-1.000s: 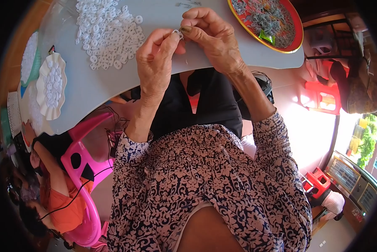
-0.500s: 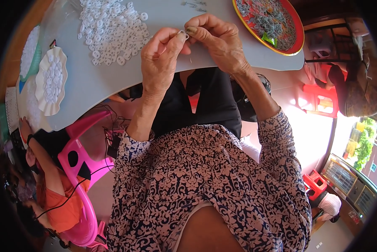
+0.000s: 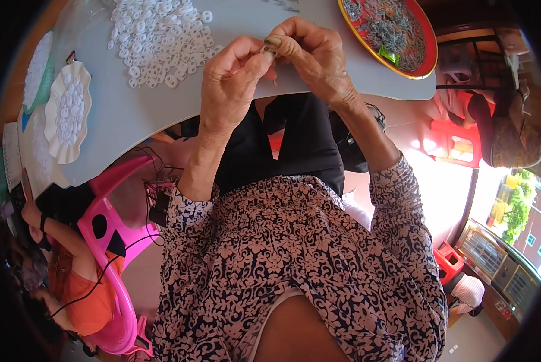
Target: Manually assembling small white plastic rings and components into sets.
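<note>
White plastic, a tiny ring-shaped piece (image 3: 267,50), sits pinched between the fingertips of both hands, just above the near edge of the grey table (image 3: 138,114). The left hand (image 3: 228,84) is curled, thumb and forefinger closed on the piece from the left; the right hand (image 3: 314,54) meets it from the right, its thumb and forefinger pressed against the same spot, the thumbnail turned up. What exactly the right fingers grip beyond that small piece is too small to tell. Both forearms rise from sleeves of a dark floral-patterned garment (image 3: 294,253).

On the table, beyond and to the left of the hands, lies a loose heap of white rings (image 3: 156,36) like the one being held. Further left along the table stands a white scalloped dish (image 3: 56,130) filled with more white rings, and beside it, at the table's far left rim, a second dish with a teal edge (image 3: 30,96). To the right of the hands, near the table's right end, rests a red round tray (image 3: 427,57) with a gold rim, holding a pile of small grey metal pieces (image 3: 388,27) and a bit of green.

Below the table's left end is a pink plastic chair (image 3: 110,253), with another person in an orange top (image 3: 83,301) next to it. Off the table's right end stands a red stool (image 3: 460,142).
</note>
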### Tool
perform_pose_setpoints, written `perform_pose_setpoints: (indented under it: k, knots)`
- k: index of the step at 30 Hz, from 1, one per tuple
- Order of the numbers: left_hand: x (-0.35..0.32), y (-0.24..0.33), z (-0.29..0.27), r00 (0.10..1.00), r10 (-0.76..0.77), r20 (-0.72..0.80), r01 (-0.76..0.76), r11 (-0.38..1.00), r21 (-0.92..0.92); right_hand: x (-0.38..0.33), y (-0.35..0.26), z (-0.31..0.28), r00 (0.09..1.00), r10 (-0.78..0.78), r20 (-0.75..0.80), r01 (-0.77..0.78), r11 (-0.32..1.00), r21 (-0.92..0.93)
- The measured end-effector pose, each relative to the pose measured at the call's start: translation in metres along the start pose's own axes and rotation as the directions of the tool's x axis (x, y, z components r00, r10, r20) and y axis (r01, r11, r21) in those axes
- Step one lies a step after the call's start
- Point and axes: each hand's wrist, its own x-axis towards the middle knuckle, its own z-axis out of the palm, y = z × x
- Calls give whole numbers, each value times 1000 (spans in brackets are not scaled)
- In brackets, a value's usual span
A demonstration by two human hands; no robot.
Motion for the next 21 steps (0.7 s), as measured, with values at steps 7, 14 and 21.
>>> perform_pose_setpoints:
  k: [7,14,21]
  knots:
    - [-3,-1,3,997,26,-71,-26,1000,-3,-2,-4,1,997,35,-73,-30,997,69]
    - [-3,-2,5,995,66,-76,-65,998,8,-2,-1,-1,1000,5,-2,-5,1000,23]
    - [0,-1,8,989,78,-124,-73,997,38,0,-6,2,1000,7,12,-8,993,114]
